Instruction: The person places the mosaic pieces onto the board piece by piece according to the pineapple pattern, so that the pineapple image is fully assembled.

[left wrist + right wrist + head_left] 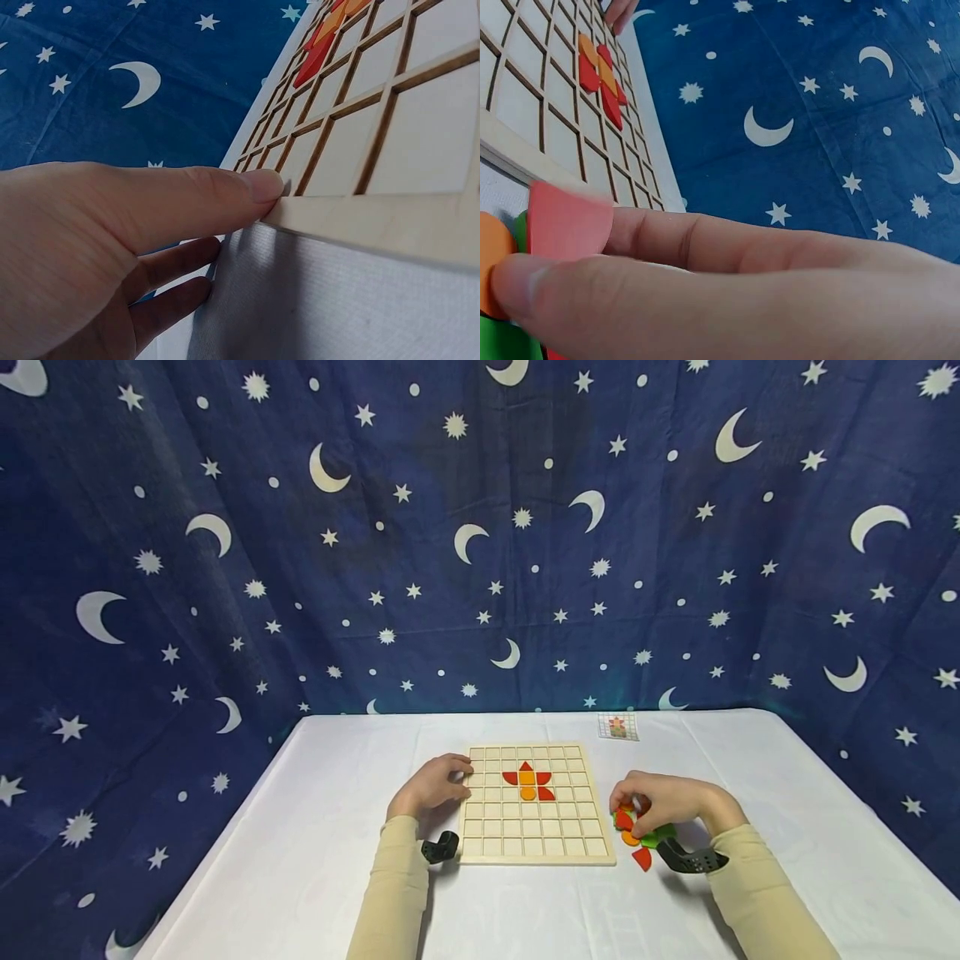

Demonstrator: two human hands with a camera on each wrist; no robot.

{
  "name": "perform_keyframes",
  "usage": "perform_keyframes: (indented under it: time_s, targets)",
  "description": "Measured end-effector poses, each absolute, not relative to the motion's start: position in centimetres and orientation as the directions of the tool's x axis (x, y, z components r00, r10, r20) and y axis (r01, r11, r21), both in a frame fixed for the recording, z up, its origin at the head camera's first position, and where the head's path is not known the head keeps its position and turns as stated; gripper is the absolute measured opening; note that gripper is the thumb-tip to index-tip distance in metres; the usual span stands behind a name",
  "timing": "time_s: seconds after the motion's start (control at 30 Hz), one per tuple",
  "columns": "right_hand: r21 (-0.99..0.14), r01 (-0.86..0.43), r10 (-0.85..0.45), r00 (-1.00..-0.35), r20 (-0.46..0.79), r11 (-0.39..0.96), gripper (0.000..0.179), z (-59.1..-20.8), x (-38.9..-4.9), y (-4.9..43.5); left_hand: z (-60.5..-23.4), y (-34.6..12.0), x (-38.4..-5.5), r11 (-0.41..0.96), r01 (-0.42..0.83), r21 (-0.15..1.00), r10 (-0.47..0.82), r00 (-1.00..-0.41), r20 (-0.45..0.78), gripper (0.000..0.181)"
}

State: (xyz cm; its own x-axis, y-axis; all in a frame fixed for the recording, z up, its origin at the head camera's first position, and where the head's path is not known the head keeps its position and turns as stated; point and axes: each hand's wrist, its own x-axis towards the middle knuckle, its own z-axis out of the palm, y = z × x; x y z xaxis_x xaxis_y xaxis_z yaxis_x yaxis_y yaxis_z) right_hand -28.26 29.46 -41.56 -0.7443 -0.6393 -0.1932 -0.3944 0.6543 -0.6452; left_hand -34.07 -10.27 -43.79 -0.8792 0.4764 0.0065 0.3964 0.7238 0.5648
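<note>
A wooden grid board (533,828) lies flat on the table. On it sit an orange square (527,778), an orange round piece (528,794) and several red pieces (547,794) around them. My left hand (432,783) rests at the board's left edge, its thumb touching the rim in the left wrist view. Right of the board, my right hand (667,797) is over a small pile of coloured pieces. Between its thumb and fingers it pinches a red curved-edge piece (566,223), slightly blurred. An orange piece (493,262) and a green piece (508,341) lie beside the thumb.
Behind the pile, a small printed card (618,727) shows a coloured figure on a grid. A loose red piece (642,859) lies in front of the pile. White cloth covers the table (360,760); a dark blue star-and-moon curtain (420,568) hangs behind it.
</note>
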Motion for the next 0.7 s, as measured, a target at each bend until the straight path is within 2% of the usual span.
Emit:
perform_keyframes:
  time_s: [0.13, 0.37, 0.7]
  targets:
    - [-0.634, -0.403, -0.636, -0.749, -0.186, 0.66, 0.029, -41.71, -28.2, 29.3, -43.93, -10.25, -34.03, 0.727, 0.384, 0.569, 0.47, -0.883, -0.006, 0.042]
    - [-0.639, -0.426, -0.654, -0.739, -0.163, 0.641, 0.036, -41.6, -28.23, 29.24, -43.72, -10.17, -34.01, 0.729, 0.383, 0.568, 0.466, -0.885, -0.001, 0.041]
    - [-0.62, -0.485, -0.691, -0.711, -0.131, 0.617, 0.018, -41.89, -28.4, 28.53, -43.58, -10.23, -34.03, 0.725, 0.397, 0.563, 0.475, -0.88, 0.008, 0.041]
